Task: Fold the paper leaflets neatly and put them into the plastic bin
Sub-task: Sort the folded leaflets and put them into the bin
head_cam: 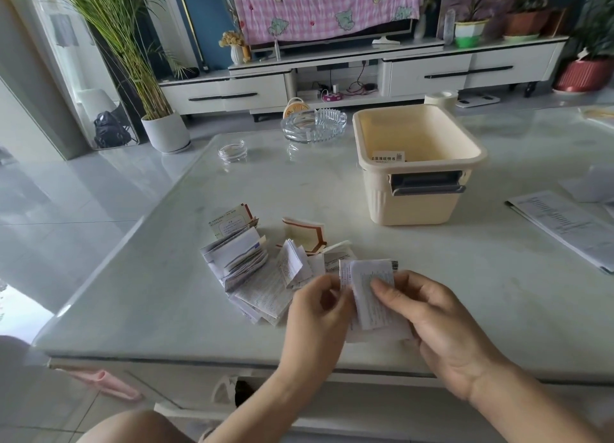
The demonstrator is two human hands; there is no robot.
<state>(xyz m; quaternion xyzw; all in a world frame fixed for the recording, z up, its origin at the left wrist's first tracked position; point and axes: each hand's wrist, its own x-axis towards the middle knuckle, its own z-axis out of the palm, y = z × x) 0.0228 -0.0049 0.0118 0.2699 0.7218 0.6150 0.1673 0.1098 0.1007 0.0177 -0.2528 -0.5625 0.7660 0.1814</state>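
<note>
Both hands hold one white printed leaflet [367, 296] just above the table's near edge. My left hand [315, 313] pinches its left side and my right hand [432, 319] grips its right side, thumb on top of a folded flap. A loose pile of leaflets [255, 269], some half folded, lies on the table just left of my hands. The cream plastic bin [415, 176] with a grey handle stands farther back to the right; one folded leaflet [387, 157] shows inside it.
On the white marble table [166, 293] a glass ashtray [314, 125] and a small glass dish [232, 150] sit at the back. Printed sheets [564, 223] lie at the right edge. A TV cabinet and potted plants stand beyond.
</note>
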